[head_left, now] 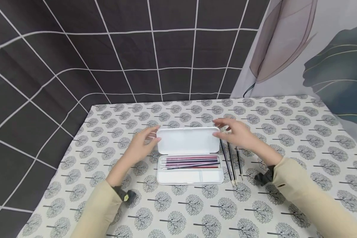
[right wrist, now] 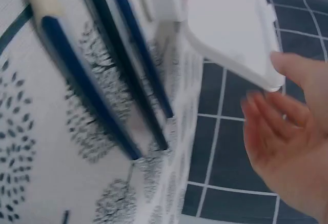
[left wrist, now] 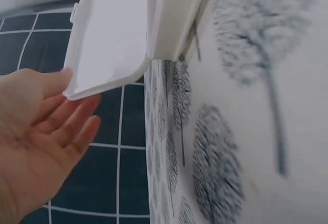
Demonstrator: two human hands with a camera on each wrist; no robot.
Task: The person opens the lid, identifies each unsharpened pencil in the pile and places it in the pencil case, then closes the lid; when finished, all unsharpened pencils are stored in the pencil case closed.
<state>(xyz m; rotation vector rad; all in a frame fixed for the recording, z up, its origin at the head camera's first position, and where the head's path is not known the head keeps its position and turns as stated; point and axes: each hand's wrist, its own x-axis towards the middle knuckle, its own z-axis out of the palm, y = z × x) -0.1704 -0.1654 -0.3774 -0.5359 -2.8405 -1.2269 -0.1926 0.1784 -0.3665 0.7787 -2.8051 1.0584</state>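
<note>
A white pencil case (head_left: pixel 178 177) lies open on the cloth, its lid (head_left: pixel 188 141) raised at the back. Several dark and reddish pencils (head_left: pixel 191 162) lie side by side in the rear of its lower half, one of them slanted. My left hand (head_left: pixel 139 145) pinches the lid's left corner, thumb on the inner face and fingers behind; the left wrist view shows this lid corner (left wrist: pixel 105 39) close up. At the opposite corner my right hand (head_left: pixel 239 134) pinches the lid in the same way, seen also in the right wrist view as a hand (right wrist: pixel 289 137) at the lid's edge.
Three dark pencils (head_left: pixel 232 162) lie on the cloth just right of the case, tips toward me. The table (head_left: pixel 178 211) wears a cloth printed with trees. A dark checked curtain (head_left: pixel 172 49) hangs behind, with a leaf-patterned curtain (head_left: pixel 288 66) at the right.
</note>
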